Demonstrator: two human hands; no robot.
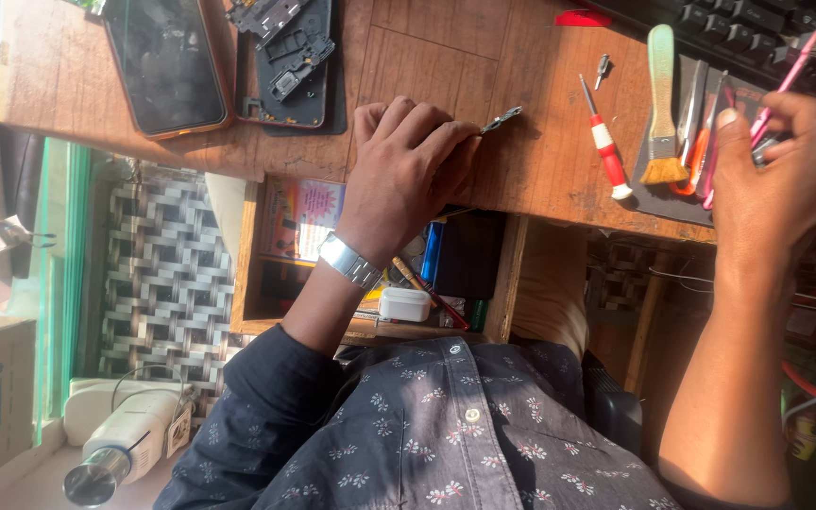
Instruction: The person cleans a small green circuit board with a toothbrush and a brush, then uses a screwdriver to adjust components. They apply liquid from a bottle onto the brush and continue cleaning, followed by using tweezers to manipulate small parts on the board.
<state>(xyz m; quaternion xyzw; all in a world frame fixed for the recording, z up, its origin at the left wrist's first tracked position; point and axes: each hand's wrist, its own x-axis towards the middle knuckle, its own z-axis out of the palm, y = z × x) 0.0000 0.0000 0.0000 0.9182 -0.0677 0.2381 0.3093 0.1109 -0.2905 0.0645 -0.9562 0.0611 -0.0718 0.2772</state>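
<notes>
The left hand [406, 161] rests on the wooden desk [531, 142], fingers curled and pinching a small metal part [501, 119] that sticks out at 2 o'clock from it. The right hand [781, 179] is at 3 o'clock, fingers closed around thin pink tools [786, 71]. Between the hands lie a red-and-white screwdriver [603, 142] and a green brush [661, 109]. An open phone [287, 61] lies at 11 o'clock.
</notes>
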